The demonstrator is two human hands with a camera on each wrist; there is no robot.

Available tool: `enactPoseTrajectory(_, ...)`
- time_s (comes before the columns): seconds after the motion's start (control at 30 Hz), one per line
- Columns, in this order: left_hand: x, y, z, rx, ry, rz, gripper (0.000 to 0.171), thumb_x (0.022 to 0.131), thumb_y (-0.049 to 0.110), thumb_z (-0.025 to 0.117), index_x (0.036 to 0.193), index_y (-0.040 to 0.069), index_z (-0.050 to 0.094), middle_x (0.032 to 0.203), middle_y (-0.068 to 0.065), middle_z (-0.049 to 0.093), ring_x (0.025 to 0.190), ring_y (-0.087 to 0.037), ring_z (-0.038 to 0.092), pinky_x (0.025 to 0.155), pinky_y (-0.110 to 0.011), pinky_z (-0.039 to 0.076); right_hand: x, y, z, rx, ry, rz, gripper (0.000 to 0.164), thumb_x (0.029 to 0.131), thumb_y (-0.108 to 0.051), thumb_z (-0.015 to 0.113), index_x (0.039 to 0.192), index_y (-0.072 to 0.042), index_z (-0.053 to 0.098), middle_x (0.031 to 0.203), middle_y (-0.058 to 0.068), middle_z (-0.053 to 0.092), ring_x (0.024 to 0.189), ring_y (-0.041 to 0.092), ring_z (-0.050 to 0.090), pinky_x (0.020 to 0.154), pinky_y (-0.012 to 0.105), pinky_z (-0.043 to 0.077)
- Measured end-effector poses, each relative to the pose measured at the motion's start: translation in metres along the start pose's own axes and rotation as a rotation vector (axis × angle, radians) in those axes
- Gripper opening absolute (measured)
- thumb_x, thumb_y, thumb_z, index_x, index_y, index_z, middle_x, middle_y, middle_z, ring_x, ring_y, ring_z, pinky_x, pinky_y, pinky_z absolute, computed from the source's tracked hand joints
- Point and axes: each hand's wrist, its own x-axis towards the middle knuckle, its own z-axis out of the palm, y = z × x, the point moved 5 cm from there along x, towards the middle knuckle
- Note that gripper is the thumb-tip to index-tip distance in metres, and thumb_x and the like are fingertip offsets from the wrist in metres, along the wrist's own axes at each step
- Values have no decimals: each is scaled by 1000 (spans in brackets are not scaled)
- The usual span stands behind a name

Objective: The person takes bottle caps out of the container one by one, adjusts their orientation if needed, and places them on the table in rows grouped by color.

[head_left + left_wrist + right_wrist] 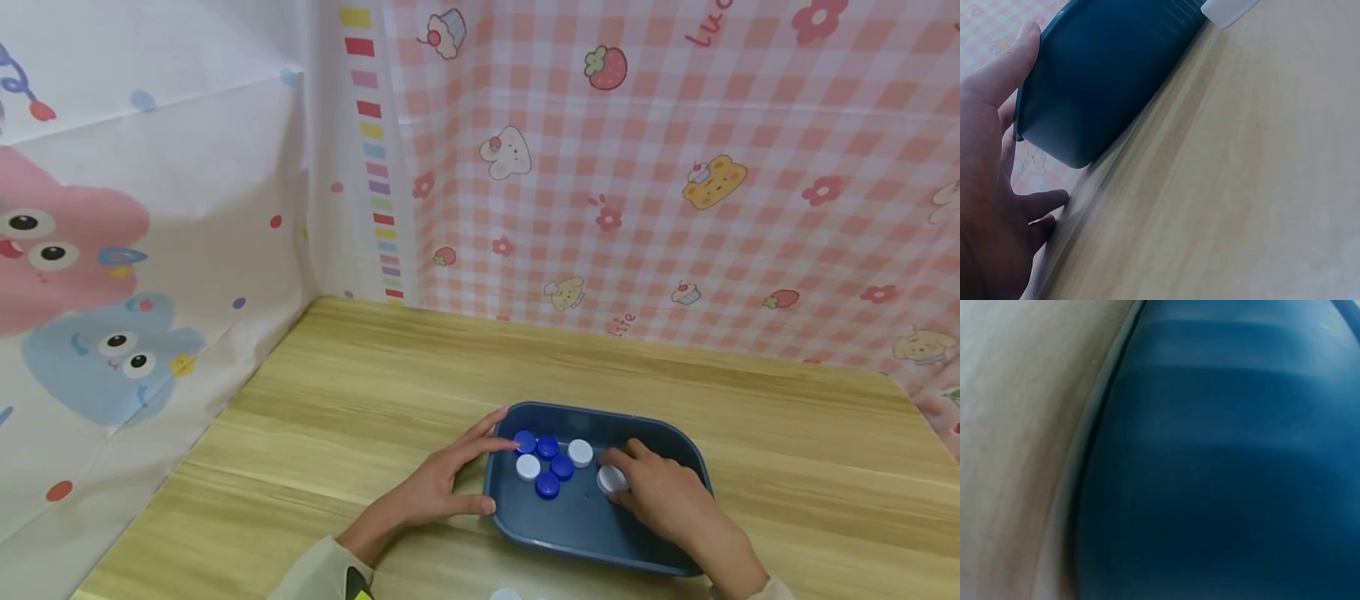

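A cloth-screened tabletop nook in cheerful, childlike dress; whether it belongs to a home or some other room cannot be told.
A wood-grain table (pixel 337 375) reaches into a corner where two printed cloths meet: behind, a pink-and-white gingham cloth (pixel 660 125) scattered with strawberries, cupcakes, flowers and animal heads; on the left, a creased white cloth (pixel 187 250) showing a pink cartoon figure (pixel 67 250) and a blue one (pixel 105 367) among coloured dots. A column of coloured blocks (pixel 374 151) runs down near the corner.
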Motion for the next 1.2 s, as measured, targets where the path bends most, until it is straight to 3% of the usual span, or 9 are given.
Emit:
enactPoseTrajectory(0.53, -1, -2, -1, 16, 14, 4, 69, 81, 15, 77, 141, 31, 45, 160, 4, 11, 144, -16, 12, 107, -59, 24, -4, -8, 0, -60, -1, -30, 29, 85, -23, 74, 112, -18, 64, 81, -2, 51, 57, 14, 46, 49, 34, 45)
enactPoseTrajectory(0.83, -1, -2, 6, 5, 2, 19, 67, 82, 16, 76, 142, 26, 46, 160, 4, 11, 144, -18, 13, 107, -57, 25, -17, -11, -3, -104, 20, -30, 32, 84, -28, 74, 112, -16, 63, 79, -1, 49, 56, 15, 45, 48, 34, 43)
enactPoseTrajectory(1.0, -2, -3, 5, 9, 8, 14, 69, 82, 15, 76, 142, 28, 45, 160, 5, 11, 144, -18, 14, 107, -58, 25, -22, -17, -11, -124, 42, -42, 33, 84, -32, 74, 111, -16, 63, 78, -3, 48, 56, 13, 44, 49, 31, 44)
enactPoseTrajectory(1.2, -2, -2, 0, 23, 12, 11, 68, 82, 15, 76, 142, 25, 46, 160, 4, 11, 144, -18, 13, 106, -59, 25, -33, -31, -28, -164, 109, -116, 36, 81, -41, 75, 108, -19, 63, 77, -9, 48, 58, 6, 43, 50, 25, 42)
